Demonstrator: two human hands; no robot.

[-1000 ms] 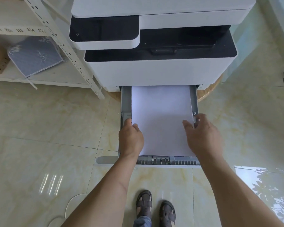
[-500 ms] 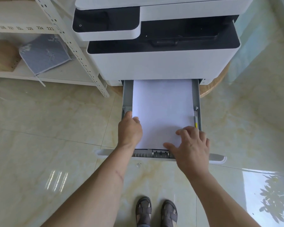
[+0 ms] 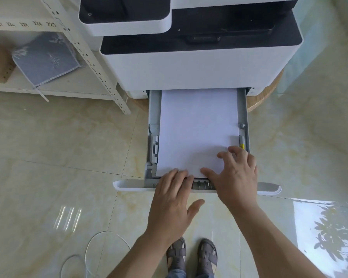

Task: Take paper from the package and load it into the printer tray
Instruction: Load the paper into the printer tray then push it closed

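Note:
A white stack of paper (image 3: 197, 129) lies flat inside the grey printer tray (image 3: 243, 109), which is pulled out of the white and black printer (image 3: 189, 71). My left hand (image 3: 172, 199) rests palm down at the tray's front edge, fingers spread, fingertips touching the paper's near edge. My right hand (image 3: 236, 177) lies flat on the paper's near right corner, fingers apart, holding nothing. The paper package is not in view.
A white metal shelf (image 3: 84, 49) with a grey pouch (image 3: 46, 59) stands at the left. The printer sits on a round wooden base (image 3: 267, 93). A white cable (image 3: 100, 237) loops on the glossy tiled floor. My sandalled feet (image 3: 191, 255) stand below the tray.
My left hand moved from the tray's left side guide to the front edge. My right hand came from the right guide onto the paper's near right corner. The camera leaned closer.

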